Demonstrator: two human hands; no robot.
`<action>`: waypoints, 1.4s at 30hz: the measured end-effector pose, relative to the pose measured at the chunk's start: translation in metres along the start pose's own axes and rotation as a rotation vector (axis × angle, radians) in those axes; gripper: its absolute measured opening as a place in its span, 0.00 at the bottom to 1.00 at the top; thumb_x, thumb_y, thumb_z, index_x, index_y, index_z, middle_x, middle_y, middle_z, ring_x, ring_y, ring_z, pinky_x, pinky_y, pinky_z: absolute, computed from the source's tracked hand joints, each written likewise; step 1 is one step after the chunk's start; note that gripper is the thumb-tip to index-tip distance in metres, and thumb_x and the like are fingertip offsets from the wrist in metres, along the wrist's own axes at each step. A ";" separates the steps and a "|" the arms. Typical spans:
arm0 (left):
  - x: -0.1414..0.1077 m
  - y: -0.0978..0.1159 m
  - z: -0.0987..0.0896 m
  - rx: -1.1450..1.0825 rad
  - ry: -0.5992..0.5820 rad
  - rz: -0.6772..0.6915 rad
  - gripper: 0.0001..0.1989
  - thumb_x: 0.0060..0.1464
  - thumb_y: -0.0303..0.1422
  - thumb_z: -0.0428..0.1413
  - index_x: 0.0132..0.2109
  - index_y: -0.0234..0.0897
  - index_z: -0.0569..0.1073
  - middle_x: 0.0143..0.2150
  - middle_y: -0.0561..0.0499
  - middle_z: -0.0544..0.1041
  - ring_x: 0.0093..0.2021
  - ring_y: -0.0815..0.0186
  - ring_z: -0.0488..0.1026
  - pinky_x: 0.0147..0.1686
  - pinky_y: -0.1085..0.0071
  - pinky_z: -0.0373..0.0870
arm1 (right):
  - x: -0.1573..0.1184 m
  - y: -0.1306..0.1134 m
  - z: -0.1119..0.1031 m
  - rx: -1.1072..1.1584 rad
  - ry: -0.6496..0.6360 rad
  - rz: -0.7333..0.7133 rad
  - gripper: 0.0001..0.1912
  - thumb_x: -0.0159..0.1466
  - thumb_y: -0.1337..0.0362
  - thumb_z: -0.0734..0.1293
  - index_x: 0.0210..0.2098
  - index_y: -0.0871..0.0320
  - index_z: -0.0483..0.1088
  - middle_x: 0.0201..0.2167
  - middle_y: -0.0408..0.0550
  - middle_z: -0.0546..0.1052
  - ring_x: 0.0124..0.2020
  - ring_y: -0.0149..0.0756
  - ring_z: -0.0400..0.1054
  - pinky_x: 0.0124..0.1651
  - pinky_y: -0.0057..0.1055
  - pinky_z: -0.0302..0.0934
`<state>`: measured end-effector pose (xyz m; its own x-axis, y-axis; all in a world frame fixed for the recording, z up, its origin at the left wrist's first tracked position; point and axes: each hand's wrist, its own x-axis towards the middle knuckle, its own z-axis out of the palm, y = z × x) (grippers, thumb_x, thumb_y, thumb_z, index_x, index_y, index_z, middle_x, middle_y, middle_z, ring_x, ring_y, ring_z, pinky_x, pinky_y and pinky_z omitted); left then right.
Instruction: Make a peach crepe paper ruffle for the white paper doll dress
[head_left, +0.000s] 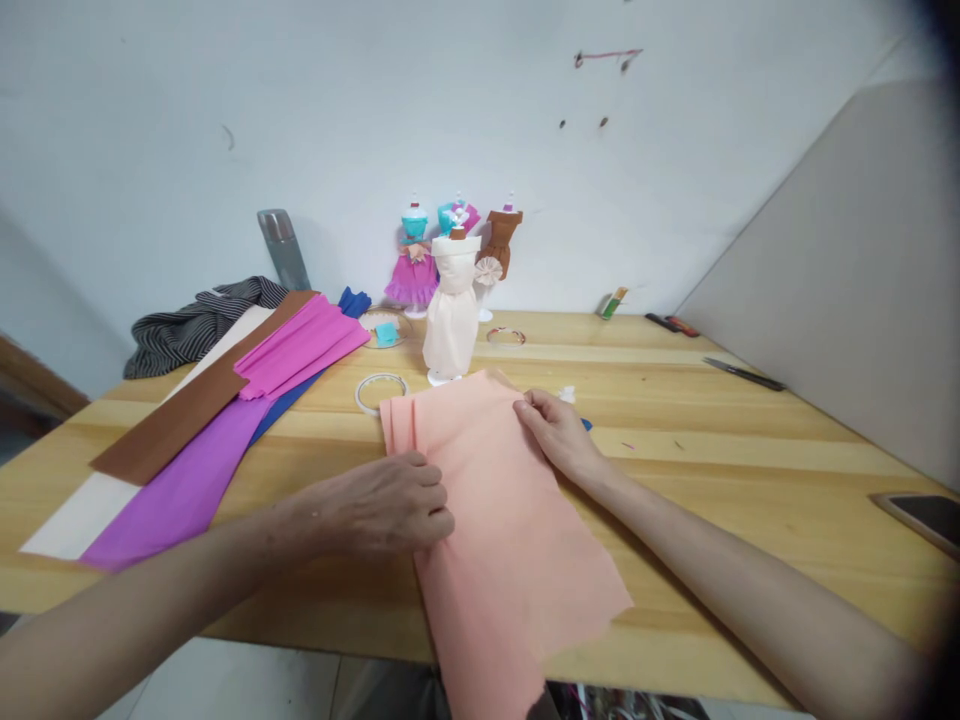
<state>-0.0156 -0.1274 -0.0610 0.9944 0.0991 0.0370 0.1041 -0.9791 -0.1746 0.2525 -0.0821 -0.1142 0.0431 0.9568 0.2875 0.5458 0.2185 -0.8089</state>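
A sheet of peach crepe paper (pixel 510 520) lies over the front of the wooden table, its lower end hanging past the edge. Folds run along its upper left part. My left hand (pixel 397 500) is closed on the sheet's left side, fingers curled. At the upper right edge, my right hand (pixel 559 430) pinches the paper between thumb and fingers. Just behind the sheet stands a small dress form in a cream paper dress (pixel 452 310). A white tape ring (pixel 381 394) lies by the sheet's upper left corner.
Brown (pixel 202 400), pink and purple paper strips lie left, beside a striped cloth (pixel 210 320) and a bottle (pixel 285 250). More dressed forms (pixel 414 265) stand behind. Scissors (pixel 742 374) and a phone (pixel 926 520) are on the right; a glue stick (pixel 613 303) is near the wall.
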 end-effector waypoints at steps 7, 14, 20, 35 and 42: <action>0.019 -0.001 0.016 -0.081 0.017 0.001 0.08 0.53 0.26 0.53 0.27 0.37 0.65 0.22 0.52 0.69 0.22 0.66 0.58 0.25 0.65 0.56 | 0.003 0.009 0.003 0.039 -0.005 0.025 0.17 0.57 0.52 0.61 0.19 0.55 0.57 0.17 0.38 0.56 0.21 0.29 0.50 0.25 0.28 0.47; 0.055 -0.016 0.035 0.093 0.229 -0.036 0.10 0.63 0.32 0.48 0.34 0.35 0.68 0.33 0.47 0.72 0.34 0.62 0.66 0.31 0.65 0.58 | 0.001 0.006 0.000 0.149 -0.080 0.033 0.17 0.56 0.51 0.63 0.21 0.57 0.62 0.18 0.39 0.60 0.22 0.29 0.53 0.27 0.28 0.50; 0.058 -0.017 0.034 0.087 0.297 -0.069 0.17 0.64 0.40 0.45 0.33 0.34 0.69 0.33 0.46 0.72 0.34 0.62 0.66 0.35 0.65 0.60 | -0.002 0.000 -0.001 0.214 -0.099 0.073 0.17 0.56 0.51 0.64 0.22 0.58 0.63 0.19 0.40 0.63 0.23 0.29 0.54 0.27 0.27 0.51; 0.048 -0.025 0.032 0.030 0.089 0.027 0.09 0.59 0.26 0.47 0.36 0.34 0.72 0.34 0.46 0.75 0.35 0.62 0.69 0.45 0.62 0.61 | 0.001 0.001 -0.002 0.321 -0.044 0.160 0.17 0.53 0.51 0.66 0.21 0.57 0.62 0.18 0.38 0.62 0.20 0.27 0.53 0.25 0.26 0.49; 0.033 -0.021 0.009 -0.094 0.092 0.063 0.07 0.50 0.22 0.52 0.27 0.37 0.66 0.30 0.48 0.70 0.32 0.63 0.63 0.38 0.64 0.60 | 0.001 0.005 -0.001 0.385 -0.068 0.231 0.19 0.52 0.48 0.67 0.22 0.57 0.63 0.17 0.38 0.63 0.19 0.26 0.53 0.23 0.25 0.50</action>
<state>0.0154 -0.1022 -0.0648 0.9925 0.0243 0.1200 0.0348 -0.9957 -0.0864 0.2560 -0.0807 -0.1174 0.0651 0.9965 0.0532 0.1767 0.0410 -0.9834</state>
